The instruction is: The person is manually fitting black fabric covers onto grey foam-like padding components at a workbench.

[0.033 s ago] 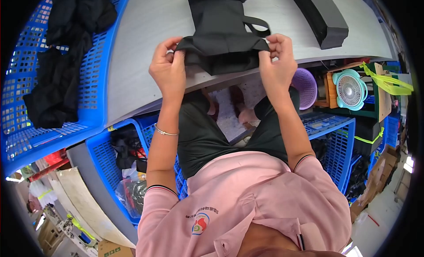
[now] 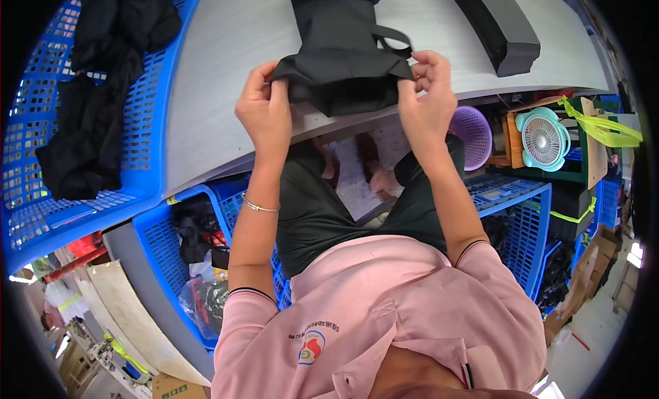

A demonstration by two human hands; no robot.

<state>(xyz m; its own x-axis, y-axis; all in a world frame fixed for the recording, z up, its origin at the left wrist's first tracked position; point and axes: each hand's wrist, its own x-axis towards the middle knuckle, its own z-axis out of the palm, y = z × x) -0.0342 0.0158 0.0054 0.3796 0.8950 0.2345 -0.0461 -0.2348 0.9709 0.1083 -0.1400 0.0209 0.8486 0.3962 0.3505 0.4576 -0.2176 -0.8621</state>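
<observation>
A black fabric bag lies on the grey table, its open mouth facing me over the near edge. My left hand pinches the left corner of the mouth between thumb and fingers. At the opposite corner, my right hand grips the rim in the same way, so the opening is drawn wide between them. A black strap loop sticks out from the bag's right side, just above my right fingers. The bag's far end runs out of view at the top.
A blue plastic basket with black fabric pieces stands at the left. A stack of dark strips lies at the table's right. Below the table edge are a purple basket, a turquoise fan and blue crates.
My right hand and the right side of the bag have shifted slightly left. My left hand has barely moved, and both grips stay on the rim.
</observation>
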